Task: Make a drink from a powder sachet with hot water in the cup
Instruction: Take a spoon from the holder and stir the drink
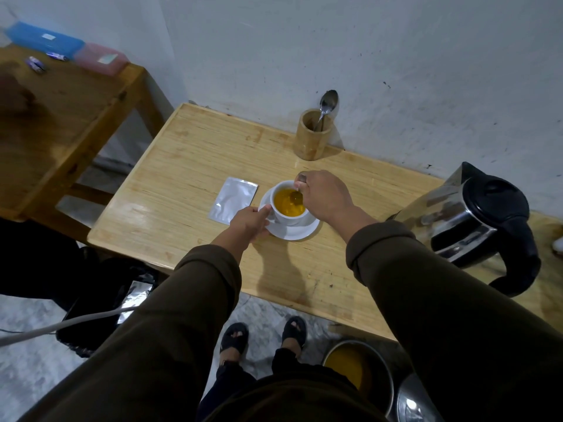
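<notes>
Wooden table (189,166) is bearing the cup (285,216). Right hand (326,196) is pinching a spoon (296,196); left hand (248,222) is gripping the handle. Hot, breakable china probably: hold that handle.

- I can read no text, brand, number or sign anywhere in this view.
- Silver sachet (234,199) on the tabletop (170,166): its upturned face is blank foil; I see no print.
- Blue box (45,39) and pink box (102,58) on the side table: each carries a small pale label, too small and blurred for me to read.
- Kettle (475,217): I find no legible marking.
</notes>
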The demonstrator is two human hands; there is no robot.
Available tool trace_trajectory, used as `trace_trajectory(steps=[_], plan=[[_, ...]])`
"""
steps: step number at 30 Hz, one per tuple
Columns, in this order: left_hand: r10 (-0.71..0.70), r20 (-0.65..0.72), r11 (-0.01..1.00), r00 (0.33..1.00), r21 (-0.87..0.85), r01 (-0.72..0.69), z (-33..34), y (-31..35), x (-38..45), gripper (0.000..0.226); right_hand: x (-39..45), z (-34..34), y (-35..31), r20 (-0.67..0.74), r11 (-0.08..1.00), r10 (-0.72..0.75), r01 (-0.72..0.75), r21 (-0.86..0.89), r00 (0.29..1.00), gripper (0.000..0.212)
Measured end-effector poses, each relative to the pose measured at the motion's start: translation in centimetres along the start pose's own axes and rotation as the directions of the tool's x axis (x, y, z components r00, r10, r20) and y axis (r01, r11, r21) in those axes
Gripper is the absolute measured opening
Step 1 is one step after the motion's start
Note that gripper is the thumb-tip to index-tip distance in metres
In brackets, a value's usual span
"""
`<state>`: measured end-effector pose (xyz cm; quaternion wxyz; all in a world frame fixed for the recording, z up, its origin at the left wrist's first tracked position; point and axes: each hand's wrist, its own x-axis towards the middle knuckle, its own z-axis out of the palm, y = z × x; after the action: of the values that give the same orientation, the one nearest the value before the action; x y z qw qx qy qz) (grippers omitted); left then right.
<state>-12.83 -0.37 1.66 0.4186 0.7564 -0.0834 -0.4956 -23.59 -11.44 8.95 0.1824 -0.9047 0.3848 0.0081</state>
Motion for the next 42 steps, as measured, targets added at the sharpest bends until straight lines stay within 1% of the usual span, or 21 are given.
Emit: trace_trajectory(steps=[6, 10, 12, 14, 17, 20, 24, 27, 29, 32, 36, 38, 42], plan=[[-0.003, 0.004, 1.000, 1.000, 0.018, 0.002, 0.01, -0.04, 0.11, 0.049, -0.26, 0.17, -0.34, 0.035, 0.993, -0.046, 0.042, 0.114, 0.998, 0.030], [-0.007, -0.001, 1.000, 1.000, 0.028, 0.007, -0.01, -0.04, 0.16, 0.049, -0.44, -0.05, -0.17, 0.067, 0.987, -0.046, 0.034, 0.160, 0.997, 0.031], [-0.006, 0.000, 1.000, 1.000, 0.028, 0.006, -0.02, -0.03, 0.12, 0.048, -0.46, -0.14, -0.02, 0.061, 0.991, -0.039, 0.031, 0.129, 0.997, 0.030], [-0.010, -0.003, 0.999, 1.000, 0.030, 0.010, -0.09, -0.05, 0.07, 0.048, -0.43, -0.17, 0.07, 0.048, 0.998, -0.025, 0.022, 0.059, 0.999, 0.027], [-0.008, -0.005, 0.999, 1.000, 0.037, 0.008, -0.17, -0.13, 0.14, 0.048, -0.32, 0.02, 0.08, -0.009, 1.000, -0.015, 0.016, 0.021, 1.000, 0.027], [-0.004, -0.007, 0.999, 1.000, 0.054, 0.004, -0.18, -0.23, 0.25, 0.047, -0.31, 0.51, -0.08, -0.019, 0.998, -0.013, 0.014, 0.057, 1.000, 0.030], [-0.006, 0.001, 0.999, 1.000, 0.051, 0.006, -0.10, -0.17, 0.16, 0.048, -0.59, 0.47, -0.27, 0.029, 0.985, -0.013, 0.008, 0.170, 0.999, 0.030], [0.008, 0.000, 0.998, 1.000, 0.064, -0.008, -0.09, -0.19, 0.24, 0.046, -0.67, 0.27, -0.01, 0.074, 0.982, -0.002, -0.012, 0.191, 0.997, 0.031], [0.011, 0.001, 0.998, 1.000, 0.061, -0.011, -0.09, -0.26, 0.35, 0.047, -0.65, 0.08, 0.22, 0.073, 0.976, 0.002, -0.018, 0.215, 0.997, 0.029], [0.012, 0.000, 0.998, 1.000, 0.055, -0.012, -0.09, -0.32, 0.48, 0.046, -0.61, -0.08, 0.44, 0.051, 0.991, 0.011, -0.018, 0.133, 0.999, 0.028], [0.012, 0.005, 0.999, 1.000, 0.041, -0.012, 0.01, -0.36, 0.51, 0.046, -0.56, 0.22, 0.48, -0.037, 0.999, 0.021, -0.019, 0.045, 0.999, 0.029], [0.015, 0.007, 0.999, 1.000, 0.044, -0.015, 0.02, -0.42, 0.60, 0.045, -0.60, 0.51, 0.32, -0.032, 0.999, 0.017, -0.015, 0.050, 0.999, 0.030], [0.022, 0.009, 0.999, 1.000, 0.045, -0.022, 0.00, -0.51, 0.86, 0.045, -0.92, 0.69, 0.01, 0.015, 0.985, 0.041, -0.043, 0.168, 0.999, 0.030]])
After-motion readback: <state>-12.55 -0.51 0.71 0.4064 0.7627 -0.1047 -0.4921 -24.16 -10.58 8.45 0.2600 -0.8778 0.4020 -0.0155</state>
